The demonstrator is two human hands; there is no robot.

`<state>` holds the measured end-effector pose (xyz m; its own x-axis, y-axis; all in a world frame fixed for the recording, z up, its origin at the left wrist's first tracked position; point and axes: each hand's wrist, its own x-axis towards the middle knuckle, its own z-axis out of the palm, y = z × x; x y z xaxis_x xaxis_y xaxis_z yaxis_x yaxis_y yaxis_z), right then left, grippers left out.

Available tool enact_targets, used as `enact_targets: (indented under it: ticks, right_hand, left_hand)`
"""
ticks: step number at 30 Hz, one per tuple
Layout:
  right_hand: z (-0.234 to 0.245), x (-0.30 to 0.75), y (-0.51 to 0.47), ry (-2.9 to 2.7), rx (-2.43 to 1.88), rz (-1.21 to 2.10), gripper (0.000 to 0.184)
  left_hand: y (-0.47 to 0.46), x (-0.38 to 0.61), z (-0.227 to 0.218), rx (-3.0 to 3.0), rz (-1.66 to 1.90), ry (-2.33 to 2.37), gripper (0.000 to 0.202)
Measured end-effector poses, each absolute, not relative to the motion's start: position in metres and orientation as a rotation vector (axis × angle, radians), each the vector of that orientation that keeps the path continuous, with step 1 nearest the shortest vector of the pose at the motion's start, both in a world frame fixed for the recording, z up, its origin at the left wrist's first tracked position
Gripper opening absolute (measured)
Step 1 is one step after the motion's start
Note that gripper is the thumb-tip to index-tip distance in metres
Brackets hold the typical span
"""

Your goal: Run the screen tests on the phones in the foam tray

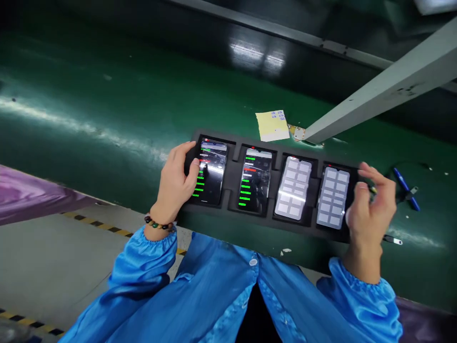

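Note:
A long black phone tray lies on the green bench in front of me, with several phones side by side in its recesses. The two on the left, a first phone and a second phone, have dark screens with green, white and red lines of text. The third phone and the fourth phone display pale grids of blocks. My left hand grips the tray's left end, its thumb over the first phone's edge. Around the right end curves my right hand, thumb and index finger apart at the tray's edge.
Behind the tray, a yellow sticky note lies by the foot of a slanting grey post. A blue pen and a dark cable lie to the right. A small metal piece sits near my right wrist.

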<state>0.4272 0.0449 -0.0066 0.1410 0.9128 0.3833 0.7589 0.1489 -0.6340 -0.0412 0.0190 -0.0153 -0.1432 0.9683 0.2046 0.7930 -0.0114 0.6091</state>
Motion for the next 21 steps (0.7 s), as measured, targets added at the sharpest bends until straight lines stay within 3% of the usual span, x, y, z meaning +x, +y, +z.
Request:
enact_targets:
  ticks: [4,8,10,15,21]
  right_hand:
    - [-0.037,0.478,0.022,-1.463,-1.733,0.338,0.046]
    - [-0.032,0.450,0.000,-1.624,-1.635,0.398,0.055]
    - [-0.020,0.429,-0.003,-1.760,-1.640,0.306,0.051]
    - [-0.005,0.408,0.020,-2.004,-1.653,0.289,0.040]
    - [-0.013,0.406,0.039,-2.140,-1.622,0.365,0.042]
  left_hand:
    - [0.030,-0.056,-0.021,1.903,0.880,1.937,0.050]
    - [0.043,-0.055,-0.012,2.107,0.826,2.003,0.050]
    - [0.048,-0.033,0.000,2.235,0.843,1.949,0.046]
    - [0.057,0.060,0.018,2.570,0.606,1.277,0.042]
    - [0.080,0.108,0.012,2.646,0.415,1.172,0.049]
